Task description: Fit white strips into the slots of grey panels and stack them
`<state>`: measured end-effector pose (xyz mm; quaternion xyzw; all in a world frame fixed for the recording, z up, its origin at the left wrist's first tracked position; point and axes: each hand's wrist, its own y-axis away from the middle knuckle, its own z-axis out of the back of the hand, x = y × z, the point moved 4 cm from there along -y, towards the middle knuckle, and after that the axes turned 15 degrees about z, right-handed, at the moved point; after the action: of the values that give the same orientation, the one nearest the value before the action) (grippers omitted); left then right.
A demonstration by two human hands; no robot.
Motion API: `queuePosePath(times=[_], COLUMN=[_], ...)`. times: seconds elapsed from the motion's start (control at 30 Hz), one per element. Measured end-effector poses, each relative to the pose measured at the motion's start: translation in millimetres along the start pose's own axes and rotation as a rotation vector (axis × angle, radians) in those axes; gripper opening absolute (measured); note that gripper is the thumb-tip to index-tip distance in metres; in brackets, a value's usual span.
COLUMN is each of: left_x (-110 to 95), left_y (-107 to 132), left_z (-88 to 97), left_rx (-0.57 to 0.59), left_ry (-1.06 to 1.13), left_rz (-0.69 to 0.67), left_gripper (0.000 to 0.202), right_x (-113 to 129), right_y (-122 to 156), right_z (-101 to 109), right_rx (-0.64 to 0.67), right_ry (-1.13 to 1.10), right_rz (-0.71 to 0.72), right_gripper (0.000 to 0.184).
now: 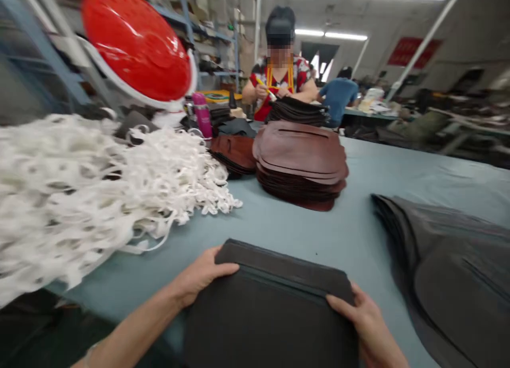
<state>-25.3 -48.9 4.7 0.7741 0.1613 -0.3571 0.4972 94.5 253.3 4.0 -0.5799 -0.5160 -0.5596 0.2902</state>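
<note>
Thumbs on top and fingers tucked beneath, the left hand (209,275) and right hand (364,315) are closed on the far corners of a dark panel (271,325), which lies low in view at six o'clock, its near edge cut off; whether it touches the blue-green table (319,240) cannot be told. Along its far end runs a narrow slot (282,282), with both thumbs beside it. Taking that panel as the middle of the dial, a heap of white scraps (99,182) sprawls at ten o'clock. At eleven, a glossy red disc (139,44) with a white rim stands tilted above the heap, and nearer twelve comes a purple bottle (203,116). Just short of twelve sits a small brown pile (235,147), touching the larger brown stack (300,150) at twelve. Behind that, a co-worker (279,84) holds a yellow stick (261,83) over a black stack (297,111). Toward one, farther back, is a person in blue (338,94). Between two and three, dark grey pieces (462,272) lie overlapping, near the right hand.
</note>
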Motion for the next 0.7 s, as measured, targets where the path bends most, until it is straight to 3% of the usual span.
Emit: queuePosePath(times=[0.1, 0.17, 0.23, 0.3, 0.37, 0.43, 0.5, 0.6, 0.7], left_x=[2, 3, 0, -6, -11, -13, -12, -5, 9], left_y=[-7, -12, -16, -14, -8, -3, 2, 9, 15], left_z=[1.3, 7.0, 20.5, 34.0, 38.2, 32.7, 21.8, 7.4, 5.0], left_rx=[0.028, -0.008, -0.191, -0.459, -0.678, -0.783, -0.798, -0.771, -0.719], left_ry=[-0.044, -0.105, -0.225, -0.429, -0.654, -0.807, -0.871, -0.931, -0.993], left_rz=[0.091, 0.059, -0.111, -0.331, -0.514, -0.630, -0.707, -0.751, -0.731], left_gripper=[0.065, 0.065, 0.061, 0.054, 0.045, 0.036, 0.031, 0.030, 0.035], right_x=[7, 7, 6, 6, 6, 5, 4, 0, -11], right_y=[-4, -10, -15, -15, -14, -15, -16, -14, -13], right_z=[-11, -4, 11, 27, 31, 20, -1, -26, -25], right_rx=[-0.008, -0.050, -0.158, -0.284, -0.321, -0.219, -0.051, 0.149, 0.233], right_ry=[-0.018, 0.067, 0.232, 0.477, 0.739, 0.931, 1.041, 1.286, 1.529], right_rz=[0.069, 0.131, 0.245, 0.382, 0.487, 0.573, 0.719, 0.944, 1.066], right_gripper=[0.044, 0.042, 0.041, 0.040, 0.036, 0.026, 0.024, 0.041, 0.050])
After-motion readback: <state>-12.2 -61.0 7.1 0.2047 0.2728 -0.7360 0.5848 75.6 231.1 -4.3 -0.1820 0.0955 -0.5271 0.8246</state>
